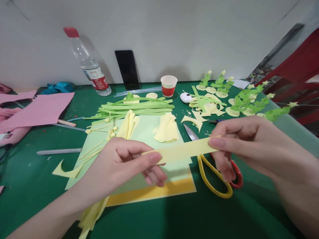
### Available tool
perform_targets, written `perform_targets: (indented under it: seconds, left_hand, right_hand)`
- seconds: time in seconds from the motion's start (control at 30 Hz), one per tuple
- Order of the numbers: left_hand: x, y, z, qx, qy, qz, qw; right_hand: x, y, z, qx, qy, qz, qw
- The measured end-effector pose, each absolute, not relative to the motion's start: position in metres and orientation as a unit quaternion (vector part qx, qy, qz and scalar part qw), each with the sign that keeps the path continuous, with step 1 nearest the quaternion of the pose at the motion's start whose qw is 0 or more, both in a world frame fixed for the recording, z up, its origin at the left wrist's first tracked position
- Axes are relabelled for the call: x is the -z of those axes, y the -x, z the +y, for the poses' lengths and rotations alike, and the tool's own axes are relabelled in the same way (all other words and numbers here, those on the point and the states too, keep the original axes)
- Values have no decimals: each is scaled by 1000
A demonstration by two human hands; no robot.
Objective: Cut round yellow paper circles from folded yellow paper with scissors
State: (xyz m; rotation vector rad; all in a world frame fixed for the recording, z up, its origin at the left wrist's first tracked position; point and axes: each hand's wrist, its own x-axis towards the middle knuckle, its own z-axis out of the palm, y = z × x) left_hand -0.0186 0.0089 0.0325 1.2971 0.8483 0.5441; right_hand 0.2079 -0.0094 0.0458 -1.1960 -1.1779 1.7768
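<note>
A: Hands status?
B: Left hand [129, 159] pinches one end of a pale yellow paper strip [181, 151], right hand [239, 139] pinches the other. Strip is held level above the tabletop [30, 186], roughly taut.
A: What's under it?
B: Light green sheet [147, 132] lying on a yellow sheet [154, 191]. Yellow-and-red-handled scissors [214, 179] just beside, blades shut, partly behind the right hand.
A: Rest of the surface?
B: Pile of green strips [134, 108], two stacks of cut yellow strips [166, 129], paper cup [168, 85], water bottle [87, 63], dark phone [127, 69] leaning on the wall, pink paper [40, 109] far left, finished green paper trees [246, 99] far right.
</note>
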Motion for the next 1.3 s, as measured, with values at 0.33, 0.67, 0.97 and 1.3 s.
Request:
perform_targets:
  seconds: [0.33, 0.67, 0.97, 1.3]
  left_hand:
    - [-31, 20, 9, -236, -610, 362, 664]
    - [-23, 9, 5, -58, -652, 365, 662]
    - [-15, 10, 9, -172, -785, 348, 483]
    - [-2, 9, 6, -250, -800, 284, 466]
  right_hand:
    - [-51, -219, -4, -659, 472, -524, 261]
    - [-38, -202, -1, -577, 396, -714, -33]
    - [-33, -189, -9, -612, 435, -657, 68]
    - [-32, -186, -13, -608, 396, -681, 100]
